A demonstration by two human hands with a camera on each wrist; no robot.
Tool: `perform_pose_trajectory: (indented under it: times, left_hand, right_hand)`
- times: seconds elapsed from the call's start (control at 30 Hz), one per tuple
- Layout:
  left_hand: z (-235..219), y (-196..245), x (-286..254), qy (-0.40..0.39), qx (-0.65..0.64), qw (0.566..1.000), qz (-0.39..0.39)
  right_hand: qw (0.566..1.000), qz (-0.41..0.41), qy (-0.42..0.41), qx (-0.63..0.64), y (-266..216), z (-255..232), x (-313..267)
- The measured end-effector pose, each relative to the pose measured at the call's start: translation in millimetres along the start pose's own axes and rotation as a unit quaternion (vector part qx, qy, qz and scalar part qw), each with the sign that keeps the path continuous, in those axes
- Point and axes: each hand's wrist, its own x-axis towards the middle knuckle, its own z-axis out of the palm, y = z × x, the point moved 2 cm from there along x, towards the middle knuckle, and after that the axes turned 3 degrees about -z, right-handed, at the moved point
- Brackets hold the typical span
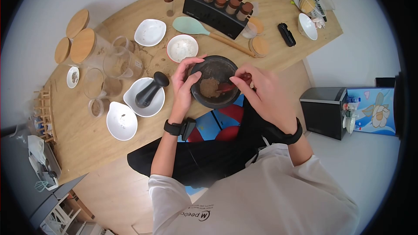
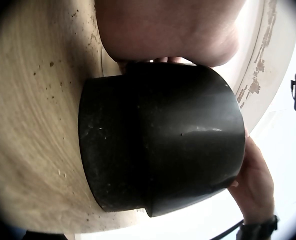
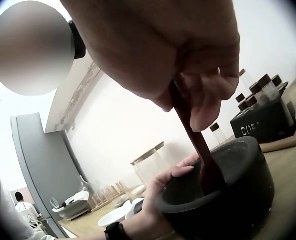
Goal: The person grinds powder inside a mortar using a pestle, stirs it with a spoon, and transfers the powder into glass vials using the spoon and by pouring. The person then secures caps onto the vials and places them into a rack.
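Observation:
A black mortar [image 1: 222, 67] stands at the table's front edge with brown powder [image 1: 209, 87] inside. My left hand [image 1: 183, 88] grips its left side, thumb over the rim; the left wrist view shows the mortar's outer wall [image 2: 188, 130] close up. In my right hand [image 1: 265, 93] a dark red spatula [image 3: 195, 135] is pinched by the handle, its blade down inside the mortar. The right wrist view shows my right hand [image 3: 173, 55] above the mortar [image 3: 248, 185]; the blade's tip is hidden behind the rim.
Left of the mortar, a black pestle [image 1: 150, 93] lies in a white bowl [image 1: 156, 106]. Behind are a powder-dusted bowl [image 1: 182, 48], a green spatula [image 1: 188, 25] and a black rack [image 1: 215, 15] of capped vials. Lidded jars [image 1: 83, 46] stand at the back left.

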Motion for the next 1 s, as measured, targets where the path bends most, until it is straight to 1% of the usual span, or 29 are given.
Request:
perform_pose_trajectory:
  times: [0.1,0.17,0.2,0.27,0.3,0.37,0.4,0.47,0.6,0.67,0.7,0.77,0.8,0.87,0.9,0.97,1.0]
  left_hand:
    - [0.3,2.5,-3.0,0.004,-0.007,1.0,-0.006]
    - [0.6,2.5,-1.3,0.003,-0.02,1.0,-0.003]
    - [-0.5,1.6,-0.9,0.001,-0.006,1.0,0.001]
    - [-0.2,0.7,-0.6,-0.003,0.008,1.0,0.005]
    - [0.6,0.9,-0.7,-0.002,0.002,1.0,0.003]
    - [0.5,1.6,-0.1,0.002,-0.003,1.0,0.0]
    - [0.5,2.8,-0.7,0.003,-0.011,1.0,-0.003]
    - [-0.3,1.3,-3.6,0.006,-0.02,1.0,-0.01]
    - [0.5,2.5,-0.9,0.003,-0.015,1.0,0.0]
    - [2.1,3.2,-1.1,0.003,-0.016,1.0,0.0]
    - [2.0,3.0,-1.2,0.002,-0.017,1.0,-0.001]
    - [0.3,3.0,-0.9,0.004,-0.018,1.0,-0.002]
    - [0.0,3.6,-1.1,0.005,-0.009,1.0,-0.002]
    - [-0.2,3.3,-1.5,0.003,-0.002,1.0,-0.004]
    - [-0.2,2.8,-1.0,0.003,-0.007,1.0,-0.002]
    - [0.8,2.4,-0.7,0.002,-0.011,1.0,0.0]
    - [1.2,2.5,-0.7,0.002,-0.015,1.0,0.0]
  right_hand:
    - [1.0,0.025,-0.014,0.004,-5.0,-6.0,-3.7]
    - [0.997,0.022,-0.005,-0.067,-13.2,-20.0,-1.8]
    - [0.997,0.021,-0.003,-0.069,-12.7,-19.8,-1.2]
    - [0.994,0.021,-0.045,-0.102,-9.9,-14.4,-0.1]
    - [0.994,0.02,-0.044,-0.102,-6.6,-11.0,0.5]
    - [1.0,0.001,-0.03,0.004,-0.7,-3.1,2.0]
    - [0.999,0.002,-0.032,0.005,-4.8,-5.1,2.7]
    - [0.998,0.061,-0.01,0.013,-13.9,-15.3,3.1]
    - [0.998,0.062,-0.005,-0.018,-13.2,-19.0,3.1]
    - [0.995,0.076,-0.046,-0.048,-12.4,-13.5,7.7]
    - [0.995,0.076,-0.045,-0.048,-11.3,-13.0,7.3]
    - [0.993,0.108,-0.012,0.039,-7.7,-11.4,6.6]
    - [0.993,0.11,-0.014,0.04,-8.5,-13.2,5.7]
    - [0.994,0.101,0.017,0.027,-12.2,-21.7,4.0]
    - [0.994,0.101,0.019,0.026,-9.4,-19.9,3.2]
    - [0.996,0.027,-0.011,-0.085,-4.0,-9.8,1.3]
    - [0.996,0.027,-0.01,-0.085,-1.9,-7.4,1.3]
